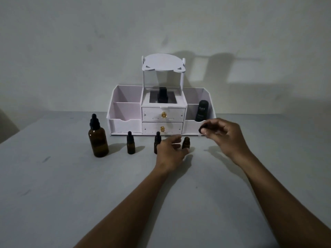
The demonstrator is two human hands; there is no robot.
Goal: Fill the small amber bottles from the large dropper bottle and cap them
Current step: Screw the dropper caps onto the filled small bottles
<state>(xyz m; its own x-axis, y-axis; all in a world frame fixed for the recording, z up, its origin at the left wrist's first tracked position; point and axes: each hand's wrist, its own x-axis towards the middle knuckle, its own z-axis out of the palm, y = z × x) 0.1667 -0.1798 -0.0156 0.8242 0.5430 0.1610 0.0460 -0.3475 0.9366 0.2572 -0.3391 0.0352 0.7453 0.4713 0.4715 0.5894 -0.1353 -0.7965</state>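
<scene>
The large amber dropper bottle [98, 138] stands capped at the left of the table. To its right stand two small amber bottles with black dropper caps, one [131, 145] free and one [157, 143] partly behind my left hand. A third small amber bottle [186, 143] stands uncapped; my left hand [171, 153] steadies it with the fingers at its base. My right hand [223, 136] is raised to the right of it and pinches a black dropper cap [204, 127] between thumb and fingers.
A white desk organizer [125, 111] with two drawers with gold knobs stands against the wall behind the bottles. A black tube [202, 110] sits in its right compartment and a black bottle [162, 97] on its middle shelf. The grey table [62, 185] stretches toward me.
</scene>
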